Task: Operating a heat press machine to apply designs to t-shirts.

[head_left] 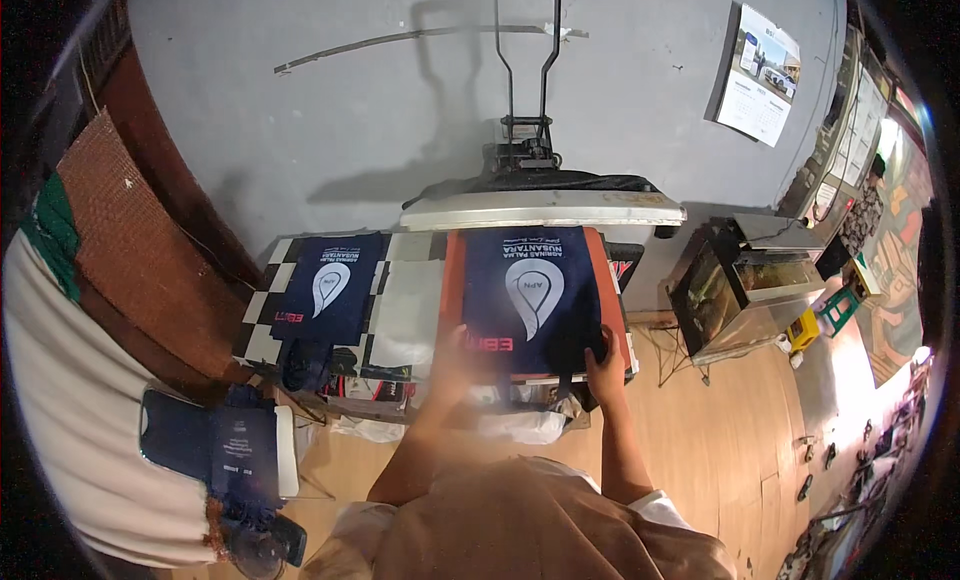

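A dark blue fabric tote bag (487,287) with a white leaf-shaped print and red lettering lies flat on the orange pad of a heat press (544,214), whose upper plate is raised at the back. My left hand (452,359) is at the bag's lower left corner, blurred, so its hold is unclear. On the lower right edge rests my right hand (606,361), fingers on the fabric and thumb below; whether it grips is unclear. Another printed blue bag (327,287) lies to the left on the checkered table (255,308), its handles hanging over the front edge.
More dark blue bags (244,445) are stacked on a seat at lower left. A glass tank (776,284) stands right of the table. A calendar (761,74) hangs on the wall. Another person (861,212) is at far right, near a yellow crate (802,330).
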Available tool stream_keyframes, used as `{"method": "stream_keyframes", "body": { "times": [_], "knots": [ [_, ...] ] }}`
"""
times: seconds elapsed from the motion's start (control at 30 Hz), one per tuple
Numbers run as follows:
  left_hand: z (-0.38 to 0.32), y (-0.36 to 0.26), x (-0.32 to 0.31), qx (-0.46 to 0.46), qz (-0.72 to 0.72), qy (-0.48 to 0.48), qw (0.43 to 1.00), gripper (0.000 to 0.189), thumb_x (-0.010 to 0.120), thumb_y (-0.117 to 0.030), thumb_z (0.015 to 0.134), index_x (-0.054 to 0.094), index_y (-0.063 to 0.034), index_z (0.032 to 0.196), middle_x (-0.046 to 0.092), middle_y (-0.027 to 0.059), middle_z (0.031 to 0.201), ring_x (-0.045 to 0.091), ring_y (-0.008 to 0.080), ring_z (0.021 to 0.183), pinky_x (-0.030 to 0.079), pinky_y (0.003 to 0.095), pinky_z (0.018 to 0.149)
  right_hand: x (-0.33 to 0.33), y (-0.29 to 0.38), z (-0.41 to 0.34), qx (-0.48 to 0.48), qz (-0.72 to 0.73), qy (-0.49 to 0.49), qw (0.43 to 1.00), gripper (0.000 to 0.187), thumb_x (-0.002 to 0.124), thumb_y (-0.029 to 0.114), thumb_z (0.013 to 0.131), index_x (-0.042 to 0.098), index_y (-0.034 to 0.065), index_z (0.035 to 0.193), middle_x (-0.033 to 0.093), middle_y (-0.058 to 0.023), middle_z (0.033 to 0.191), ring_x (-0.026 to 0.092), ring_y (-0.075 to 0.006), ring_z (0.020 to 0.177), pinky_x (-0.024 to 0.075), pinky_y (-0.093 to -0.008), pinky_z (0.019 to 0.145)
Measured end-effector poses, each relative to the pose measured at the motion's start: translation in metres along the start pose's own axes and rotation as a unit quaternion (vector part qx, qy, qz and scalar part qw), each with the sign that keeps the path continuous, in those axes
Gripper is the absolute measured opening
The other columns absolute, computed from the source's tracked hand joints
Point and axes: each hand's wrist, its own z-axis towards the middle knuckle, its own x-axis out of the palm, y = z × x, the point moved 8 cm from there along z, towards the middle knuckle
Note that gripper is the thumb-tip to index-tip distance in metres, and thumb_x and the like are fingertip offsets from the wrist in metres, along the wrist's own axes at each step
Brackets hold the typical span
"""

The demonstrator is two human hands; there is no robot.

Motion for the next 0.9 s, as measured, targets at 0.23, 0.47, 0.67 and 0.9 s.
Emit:
{"method": "stream_keyframes", "body": {
  "times": [0.23, 0.47, 0.67, 0.9],
  "knots": [
    [0.005, 0.052, 0.002, -0.047, -0.202, 0.039, 0.977, 0.078, 0.059, 0.011, 0.077, 0.036, -0.0097, 0.149, 0.060, 0.0153, 0.126, 0.057, 0.0218, 0.114, 0.044, 0.0307, 0.095, -0.008, 0.004, 0.004, 0.092, 0.207, 0.020, 0.974, 0.070, 0.052, -0.017, 0.077, 0.041, 0.0063, 0.142, 0.054, -0.0150, 0.135, 0.055, -0.0286, 0.123, 0.0440, -0.0353, 0.101],
    [-0.010, 0.025, -0.020, -0.265, -0.413, 0.087, 0.867, 0.084, 0.053, 0.015, 0.074, 0.031, -0.0081, 0.152, 0.056, 0.0099, 0.132, 0.058, 0.0189, 0.112, 0.046, 0.0298, 0.093, -0.003, -0.002, -0.001, 0.228, 0.536, 0.106, 0.806, 0.055, 0.050, 0.018, 0.094, 0.039, 0.0027, 0.146, 0.050, -0.0116, 0.141, 0.051, -0.0264, 0.126, 0.0455, -0.0359, 0.098],
    [-0.014, 0.009, -0.023, -0.184, -0.515, 0.147, 0.824, 0.077, 0.053, 0.005, 0.082, 0.028, -0.0090, 0.153, 0.054, 0.0081, 0.136, 0.059, 0.0162, 0.102, 0.047, 0.0287, 0.087, 0.024, -0.010, -0.008, 0.241, 0.624, 0.158, 0.726, 0.066, 0.040, 0.051, 0.101, 0.040, 0.0029, 0.145, 0.049, -0.0114, 0.143, 0.045, -0.0267, 0.132, 0.0352, -0.0393, 0.109],
    [-0.026, 0.033, 0.009, -0.301, -0.472, 0.096, 0.823, 0.055, 0.049, -0.015, 0.099, 0.033, -0.0110, 0.152, 0.047, 0.0045, 0.144, 0.052, 0.0107, 0.101, 0.042, 0.0281, 0.088, 0.033, -0.008, -0.018, 0.251, 0.596, 0.132, 0.751, 0.061, 0.038, 0.048, 0.102, 0.040, 0.0060, 0.146, 0.051, -0.0106, 0.141, 0.048, -0.0273, 0.128, 0.0381, -0.0416, 0.107]
  ]
}}
